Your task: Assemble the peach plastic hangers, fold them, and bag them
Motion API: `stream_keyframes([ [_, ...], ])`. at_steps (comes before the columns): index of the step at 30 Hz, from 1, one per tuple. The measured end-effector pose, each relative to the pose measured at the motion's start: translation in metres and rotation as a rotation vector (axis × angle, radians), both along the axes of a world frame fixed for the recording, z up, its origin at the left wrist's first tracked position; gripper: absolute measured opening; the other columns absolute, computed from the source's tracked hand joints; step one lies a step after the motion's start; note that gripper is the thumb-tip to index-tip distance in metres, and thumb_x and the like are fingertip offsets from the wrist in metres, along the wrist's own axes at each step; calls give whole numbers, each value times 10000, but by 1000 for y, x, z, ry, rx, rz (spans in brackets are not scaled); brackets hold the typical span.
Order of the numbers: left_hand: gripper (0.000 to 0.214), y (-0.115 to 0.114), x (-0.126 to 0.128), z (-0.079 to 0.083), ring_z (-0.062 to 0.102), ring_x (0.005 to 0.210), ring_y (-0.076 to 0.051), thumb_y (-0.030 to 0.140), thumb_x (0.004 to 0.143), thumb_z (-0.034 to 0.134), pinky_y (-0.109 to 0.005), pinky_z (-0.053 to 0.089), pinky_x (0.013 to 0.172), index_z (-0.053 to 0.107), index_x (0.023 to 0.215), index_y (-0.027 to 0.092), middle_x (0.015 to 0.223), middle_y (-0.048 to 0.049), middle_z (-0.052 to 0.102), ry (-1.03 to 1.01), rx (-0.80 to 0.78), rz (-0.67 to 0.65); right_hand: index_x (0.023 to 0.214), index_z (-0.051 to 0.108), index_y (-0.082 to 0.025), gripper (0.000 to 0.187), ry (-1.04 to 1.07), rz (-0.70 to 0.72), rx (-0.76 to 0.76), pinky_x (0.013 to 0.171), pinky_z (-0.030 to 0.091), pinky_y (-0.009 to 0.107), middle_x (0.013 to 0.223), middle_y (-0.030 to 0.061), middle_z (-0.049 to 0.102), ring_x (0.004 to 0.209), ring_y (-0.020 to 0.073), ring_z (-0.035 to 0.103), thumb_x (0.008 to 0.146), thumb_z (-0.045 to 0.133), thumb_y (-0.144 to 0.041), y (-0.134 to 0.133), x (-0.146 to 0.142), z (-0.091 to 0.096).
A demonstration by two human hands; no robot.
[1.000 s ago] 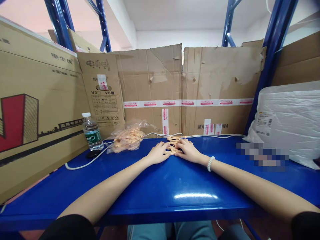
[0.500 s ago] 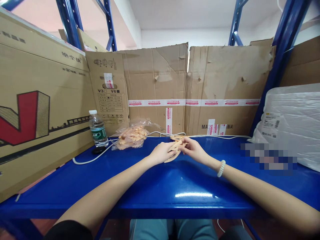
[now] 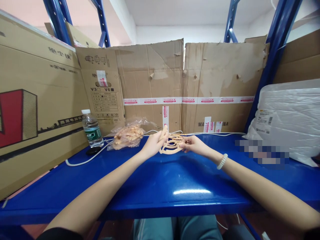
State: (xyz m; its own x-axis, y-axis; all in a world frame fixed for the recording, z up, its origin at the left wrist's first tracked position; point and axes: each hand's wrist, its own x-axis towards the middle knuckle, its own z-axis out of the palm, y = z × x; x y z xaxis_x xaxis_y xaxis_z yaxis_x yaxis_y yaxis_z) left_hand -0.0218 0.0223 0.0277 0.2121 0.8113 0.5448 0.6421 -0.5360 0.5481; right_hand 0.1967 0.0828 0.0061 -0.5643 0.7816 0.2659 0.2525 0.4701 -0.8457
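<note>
Above the far middle of the blue shelf (image 3: 175,180) my two hands hold thin, pale wooden cut-out pieces. My left hand (image 3: 152,145) is closed on one flat wooden piece (image 3: 163,133) that stands tilted upward. My right hand (image 3: 193,145) pinches the right edge of an openwork wooden piece (image 3: 172,146) with curved slots. The two pieces meet between my hands. A white bead bracelet (image 3: 222,161) sits on my right wrist.
A clear plastic bag of more wooden pieces (image 3: 128,135) lies left of my hands, beside a water bottle (image 3: 92,128). A white cable (image 3: 85,160) runs along the back. Cardboard boxes (image 3: 180,86) wall the back and left. A white plastic-wrapped bundle (image 3: 287,116) fills the right.
My hands lay flat on the wooden pieces on the shelf a second ago. They have since lifted the pieces off the surface and drawn them slightly apart, the left piece tilting up.
</note>
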Motion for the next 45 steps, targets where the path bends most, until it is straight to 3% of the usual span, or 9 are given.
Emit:
stream_keyframes([
  [3, 191, -3, -4, 8, 648, 644, -179, 352, 870, 486, -284, 498, 638, 564, 901, 181, 764, -26, 682, 21, -12, 16, 664, 568, -165, 367, 130, -84, 70, 532, 420, 236, 628, -11, 566, 589, 113, 513, 727, 665, -513, 1, -2, -6],
  [11, 181, -3, -9, 8, 672, 687, -208, 332, 793, 560, -303, 515, 652, 620, 745, 168, 714, -34, 696, 28, -266, 27, 806, 522, -182, 335, 314, 8, -312, 407, 348, 171, 694, -24, 579, 530, 74, 497, 661, 773, -351, 3, 10, -12],
  [18, 312, -13, 4, 0, 681, 884, -237, 418, 717, 715, -311, 511, 715, 612, 865, 163, 900, -54, 692, -155, -782, -486, 845, 622, -129, 319, 155, 202, -285, 645, 585, 295, 728, 41, 687, 674, 164, 690, 652, 801, -309, -17, 16, -6],
  [22, 382, -21, 17, -11, 679, 707, -186, 499, 751, 684, -289, 479, 643, 457, 775, 193, 768, -11, 653, -251, -941, -527, 846, 654, -127, 300, 163, 248, -235, 664, 598, 300, 763, 66, 717, 735, 189, 711, 682, 784, -341, -34, 12, -13],
  [26, 359, -24, 27, -19, 608, 623, -131, 445, 740, 703, -247, 437, 597, 490, 850, 177, 765, 0, 627, -239, -883, -379, 836, 698, -128, 261, 218, 252, -101, 628, 599, 280, 779, 56, 713, 709, 166, 698, 705, 769, -342, -34, 14, -22],
  [34, 336, -25, 33, -21, 502, 639, -131, 400, 918, 430, -226, 374, 593, 639, 973, 142, 740, 1, 589, 8, -523, -392, 828, 706, -138, 220, 277, 177, 25, 612, 574, 269, 740, 42, 686, 626, 132, 657, 765, 728, -348, -39, 15, -20],
  [38, 356, -22, 31, -22, 538, 757, -156, 384, 936, 389, -234, 396, 710, 655, 927, 147, 838, -17, 628, 53, -395, -432, 832, 688, -130, 272, 269, 146, 8, 601, 564, 273, 741, 42, 678, 609, 131, 646, 767, 723, -392, -45, 15, -17],
  [42, 429, -18, 30, -25, 505, 624, -139, 423, 947, 343, -230, 378, 616, 618, 776, 142, 690, -3, 576, 110, -391, -397, 820, 670, -130, 282, 243, 159, 47, 576, 552, 271, 760, 36, 657, 591, 126, 633, 802, 685, -412, -44, 16, -20],
  [45, 408, -16, 31, -24, 479, 566, -124, 411, 945, 352, -221, 363, 573, 594, 752, 146, 654, 4, 567, 167, -345, -400, 808, 667, -135, 229, 177, 156, 269, 565, 538, 267, 810, 51, 654, 603, 123, 621, 857, 630, -356, -42, 19, -19],
])
